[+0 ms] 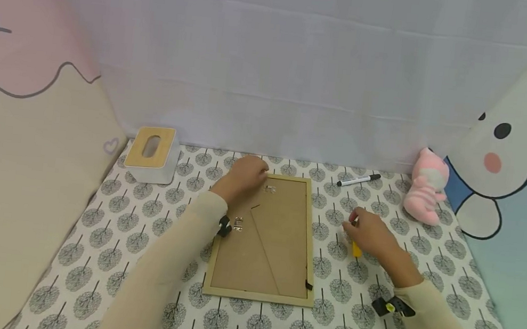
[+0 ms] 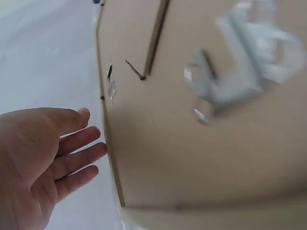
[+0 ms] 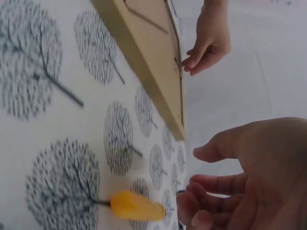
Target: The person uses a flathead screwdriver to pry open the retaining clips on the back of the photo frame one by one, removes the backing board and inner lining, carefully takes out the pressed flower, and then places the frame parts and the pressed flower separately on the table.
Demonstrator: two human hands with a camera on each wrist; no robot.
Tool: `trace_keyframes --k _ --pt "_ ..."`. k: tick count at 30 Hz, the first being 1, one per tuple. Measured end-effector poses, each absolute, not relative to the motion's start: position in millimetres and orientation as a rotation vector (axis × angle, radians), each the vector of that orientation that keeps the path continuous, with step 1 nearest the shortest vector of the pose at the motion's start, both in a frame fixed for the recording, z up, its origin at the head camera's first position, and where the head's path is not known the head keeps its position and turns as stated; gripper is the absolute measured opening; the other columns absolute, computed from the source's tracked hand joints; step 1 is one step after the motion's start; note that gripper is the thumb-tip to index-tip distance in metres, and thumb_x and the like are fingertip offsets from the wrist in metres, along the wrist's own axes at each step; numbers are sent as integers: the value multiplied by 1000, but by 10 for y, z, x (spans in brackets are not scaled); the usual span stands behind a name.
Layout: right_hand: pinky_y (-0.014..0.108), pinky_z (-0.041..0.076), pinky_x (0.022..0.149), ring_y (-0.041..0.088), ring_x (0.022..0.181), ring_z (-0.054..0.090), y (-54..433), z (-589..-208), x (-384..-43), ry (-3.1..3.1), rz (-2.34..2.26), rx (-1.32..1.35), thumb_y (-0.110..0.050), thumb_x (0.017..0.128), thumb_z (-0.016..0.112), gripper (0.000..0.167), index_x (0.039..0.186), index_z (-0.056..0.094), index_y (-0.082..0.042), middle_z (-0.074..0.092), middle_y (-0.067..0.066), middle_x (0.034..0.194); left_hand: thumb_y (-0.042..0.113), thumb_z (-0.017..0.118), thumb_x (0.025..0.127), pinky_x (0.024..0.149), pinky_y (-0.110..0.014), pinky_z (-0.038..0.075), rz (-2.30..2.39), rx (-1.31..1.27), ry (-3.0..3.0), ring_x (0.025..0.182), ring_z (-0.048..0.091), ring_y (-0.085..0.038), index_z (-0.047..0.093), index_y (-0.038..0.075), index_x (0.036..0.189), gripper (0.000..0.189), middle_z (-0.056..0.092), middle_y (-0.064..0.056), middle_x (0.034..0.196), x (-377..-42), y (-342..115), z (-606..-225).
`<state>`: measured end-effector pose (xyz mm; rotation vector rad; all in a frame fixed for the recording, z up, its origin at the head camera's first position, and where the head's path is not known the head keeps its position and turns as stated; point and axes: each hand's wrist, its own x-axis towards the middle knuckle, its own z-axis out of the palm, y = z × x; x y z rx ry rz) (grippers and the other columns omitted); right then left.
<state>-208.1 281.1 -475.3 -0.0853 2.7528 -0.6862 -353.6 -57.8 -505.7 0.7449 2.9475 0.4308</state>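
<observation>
A picture frame (image 1: 259, 296) lies face down with its brown backing board (image 1: 285, 231) showing. Metal clips sit on the board, one (image 1: 238, 224) by the left edge and another (image 1: 270, 189) near the far edge. My left hand (image 1: 247, 174) is over the far left corner; in the left wrist view its fingers are extended beside the rim, holding nothing. Right of the frame, my right hand (image 1: 372, 234) hovers over a yellow-handled object (image 3: 136, 206) on the cloth, whose far end the fingers hide. Those fingers bend loosely, thumb apart, with nothing visible between them.
A tissue box with a wooden lid (image 1: 169, 146) stands at the back left. Toward the back right lie a marker (image 1: 358, 180) and a pink plush toy (image 1: 427, 187). The tree-print cloth (image 1: 141, 226) covers the table, with curtains along the back and sides.
</observation>
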Motion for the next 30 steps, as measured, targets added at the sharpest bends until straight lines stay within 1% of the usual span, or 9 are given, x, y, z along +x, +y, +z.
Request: trace_keyframes --k 2,7,10,13,17,21,23,26,30 --pt "33 43 51 16 55 51 2744 -4751 -2023 2725 -772 -144 -25 107 58 22 109 58 -3 58 4 70 21 54 106 98 -44 58 533 669 2931 111 70 -27 77 9 118 28 75 -10 120 -3483 -697 -5069" --pt "29 44 52 14 58 51 2482 -4823 -1850 2654 -947 -300 -18 104 63 12 106 62 -6 58 2 75 32 60 105 69 -37 53 623 384 2875 79 61 -22 63 9 97 25 66 -7 92 -3357 -1093 -5136" --pt "27 45 54 13 64 54 2262 -4881 -1779 2597 -1048 -347 -16 101 69 14 108 66 -4 62 3 82 43 60 106 61 -33 44 684 271 2783 67 52 -19 55 12 87 37 58 -3 80 -3331 -1325 -5203" --pt "25 49 62 13 75 58 2047 -4942 -1749 2571 -1105 -326 -17 95 77 25 113 68 -2 66 5 92 54 57 106 57 -30 39 737 257 2713 62 44 -15 51 15 77 48 51 0 72 -3336 -1486 -5288" --pt "27 49 72 14 84 57 1792 -5009 -1686 2583 -1063 -237 -33 87 87 51 121 66 -3 65 5 98 62 54 105 56 -30 35 751 276 2703 58 37 -14 45 18 69 57 43 3 67 -3336 -1581 -5359" --pt "32 49 71 17 83 57 1600 -5051 -1560 2668 -873 -202 -57 71 93 87 132 58 -5 61 6 101 60 54 105 57 -31 34 738 299 2717 59 36 -14 44 19 67 56 41 3 67 -3319 -1604 -5361" --pt "35 50 67 18 81 60 1543 -5070 -1507 2739 -741 -206 -64 66 94 97 134 55 -7 61 7 106 59 54 106 57 -31 34 741 318 2716 59 36 -15 44 19 68 56 41 3 68 -3313 -1598 -5355" --pt "38 51 63 20 77 62 1499 -5088 -1473 2813 -598 -205 -66 64 93 97 133 54 -10 62 10 110 58 53 106 58 -31 33 740 341 2718 59 35 -15 44 19 68 56 41 2 68 -3317 -1583 -5351" --pt "37 48 61 21 74 59 1500 -5066 -1514 2789 -584 -176 -61 62 97 91 123 56 -9 59 8 101 60 52 106 60 -32 36 735 342 2729 62 40 -16 48 20 69 55 46 1 72 -3322 -1560 -5380"
